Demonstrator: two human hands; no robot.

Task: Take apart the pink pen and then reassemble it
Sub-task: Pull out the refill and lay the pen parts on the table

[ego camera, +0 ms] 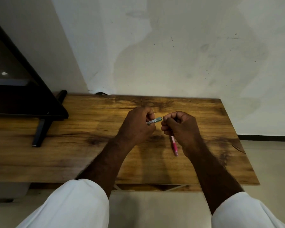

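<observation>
Head view is showing both hands above the wooden surface [89,145]. Left hand [138,124] is gripping a clear greenish piece [155,120]. Right hand [179,125], just beside it, is holding the pink pen [174,146], which is pointing down.

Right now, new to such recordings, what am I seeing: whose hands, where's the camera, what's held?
No machine here. One camera on a person's head looks down at their own bare hands over a wooden table. The left hand grips a short greenish pen piece. The right hand, fingers curled, pinches something thin at that piece's end; a pink pen part sticks out beneath it, seemingly held too. A black stand rests on the table's left.
</observation>
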